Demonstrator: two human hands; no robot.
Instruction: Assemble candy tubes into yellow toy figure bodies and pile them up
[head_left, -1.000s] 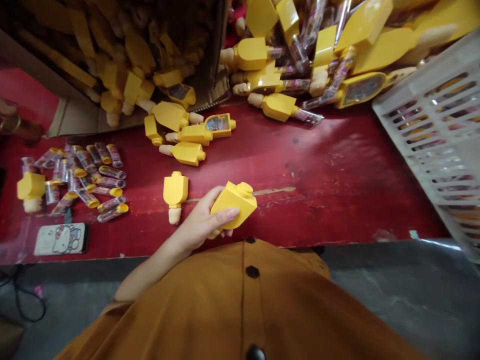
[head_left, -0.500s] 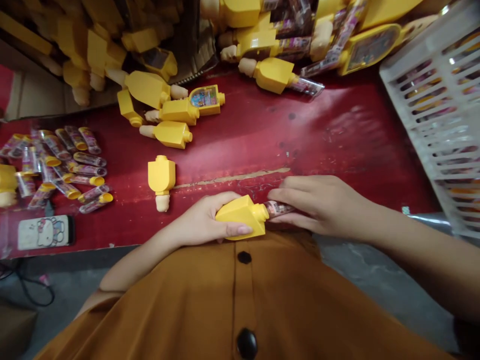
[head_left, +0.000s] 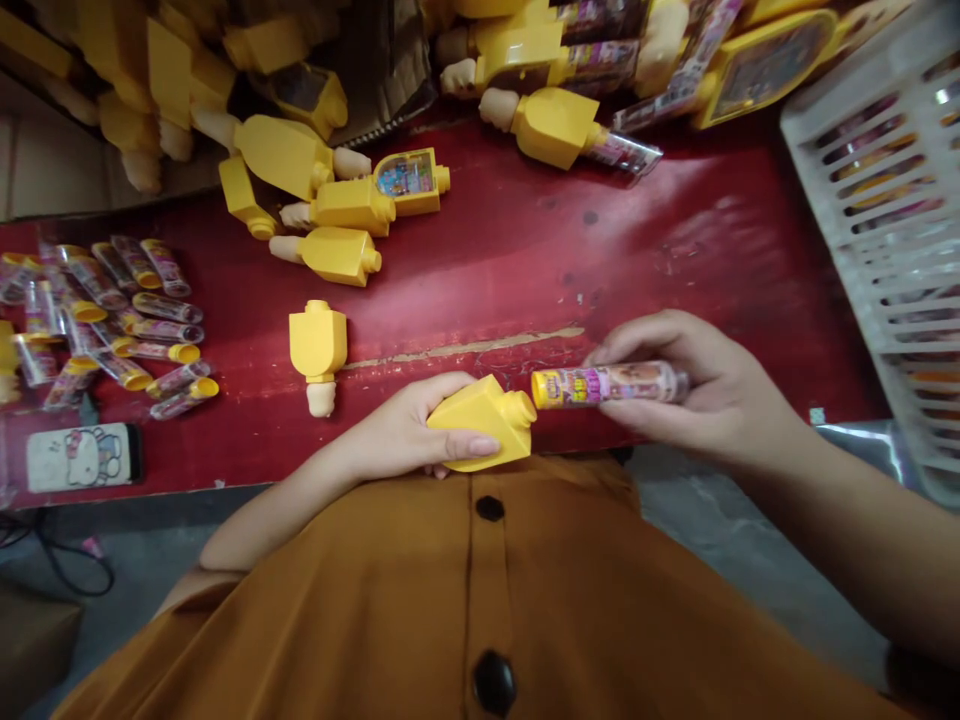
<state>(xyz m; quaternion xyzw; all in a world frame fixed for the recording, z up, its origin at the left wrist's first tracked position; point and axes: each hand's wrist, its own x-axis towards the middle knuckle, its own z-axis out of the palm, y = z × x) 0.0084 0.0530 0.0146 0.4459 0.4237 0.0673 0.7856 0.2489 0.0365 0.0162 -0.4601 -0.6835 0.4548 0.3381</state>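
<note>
A small toy-assembly workshop: a worn red bench is heaped with identical yellow toy bodies spilling from a cardboard box, rows of printed tubes, and a white plastic crate of finished pieces.

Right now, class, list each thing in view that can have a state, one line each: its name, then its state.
Left hand: closed on the yellow plastic body piece.
Right hand: grip shut on the clear yellow-capped tube, level, cap just off the piece's neck.
Lone yellow body piece: lying flat, untouched.
Loose tubes: scattered, capped.
White plastic crate: open-topped.
Phone in white cartoon case: face down.
</note>
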